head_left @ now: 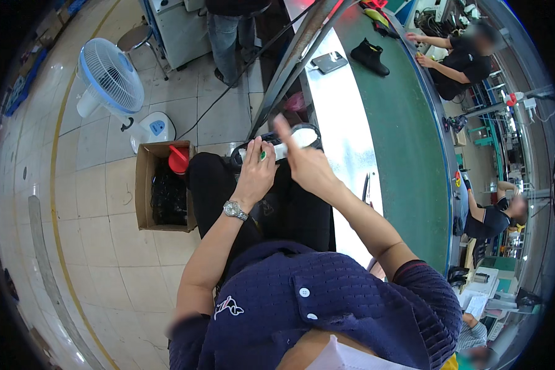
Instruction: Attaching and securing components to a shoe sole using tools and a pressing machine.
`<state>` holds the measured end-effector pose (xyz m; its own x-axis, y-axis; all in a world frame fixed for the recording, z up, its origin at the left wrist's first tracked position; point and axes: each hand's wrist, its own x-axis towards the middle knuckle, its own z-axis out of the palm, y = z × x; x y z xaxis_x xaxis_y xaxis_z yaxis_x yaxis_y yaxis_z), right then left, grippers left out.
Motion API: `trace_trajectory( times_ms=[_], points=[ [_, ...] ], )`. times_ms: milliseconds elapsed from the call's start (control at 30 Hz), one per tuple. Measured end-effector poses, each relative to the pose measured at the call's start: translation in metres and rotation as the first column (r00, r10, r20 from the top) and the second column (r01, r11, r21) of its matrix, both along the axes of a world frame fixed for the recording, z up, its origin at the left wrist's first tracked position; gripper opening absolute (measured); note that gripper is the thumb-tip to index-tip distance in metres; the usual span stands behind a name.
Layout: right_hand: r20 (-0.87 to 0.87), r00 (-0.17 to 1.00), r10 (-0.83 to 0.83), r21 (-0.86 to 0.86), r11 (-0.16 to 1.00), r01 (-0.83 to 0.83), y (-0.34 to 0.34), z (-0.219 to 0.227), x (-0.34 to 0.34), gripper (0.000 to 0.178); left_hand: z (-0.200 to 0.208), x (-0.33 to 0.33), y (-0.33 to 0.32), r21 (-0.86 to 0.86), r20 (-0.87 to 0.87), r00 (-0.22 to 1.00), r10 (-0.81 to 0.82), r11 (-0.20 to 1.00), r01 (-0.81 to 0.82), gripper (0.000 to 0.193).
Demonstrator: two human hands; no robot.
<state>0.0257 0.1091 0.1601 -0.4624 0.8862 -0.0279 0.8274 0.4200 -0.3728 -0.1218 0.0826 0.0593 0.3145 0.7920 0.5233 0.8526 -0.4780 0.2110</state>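
Shoe (304, 137) lengthwise left-to-right, left grip (258, 169) atop, right grip (312, 168) alongside, closure of both unclear

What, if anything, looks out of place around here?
Perhaps the red item in the far right corner of the cardboard box: it's a lone bright thing among dark pieces. No spill or damage stands out.

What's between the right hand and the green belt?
Head view: a metal ledge separates the right hand and green belt; slim dark item on it.
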Motion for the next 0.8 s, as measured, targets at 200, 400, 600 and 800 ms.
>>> trace_trajectory(
  times_ms=[200, 400, 600, 800],
  points=[
    [0.007, 0.993, 0.117, 0.001, 0.993, -0.117, 0.006, 0.019, -0.001, 0.084, 0.003, -0.005, -0.003, -0.001, 0.137, 0.991, -0.015, 1.000, 0.015, 0.043],
    [0.103, 0.984, 0.146, -0.091, 0.986, -0.136, 0.008, -0.001, 0.001, 0.084, 0.022, -0.004, -0.001, -0.288, 0.328, 0.939, 0.101, 0.958, -0.002, 0.059],
    [-0.080, 0.997, 0.022, -0.033, 0.999, -0.024, -0.004, 0.007, -0.008, 0.087, 0.051, -0.026, -0.007, -0.277, -0.099, 0.987, 0.128, 0.949, -0.151, 0.068],
    [0.085, 0.986, 0.143, -0.091, 0.987, -0.135, 0.005, 0.016, -0.013, 0.092, 0.035, -0.034, -0.008, -0.225, -0.050, 0.998, 0.044, 0.973, -0.054, 0.062]
  ],
)
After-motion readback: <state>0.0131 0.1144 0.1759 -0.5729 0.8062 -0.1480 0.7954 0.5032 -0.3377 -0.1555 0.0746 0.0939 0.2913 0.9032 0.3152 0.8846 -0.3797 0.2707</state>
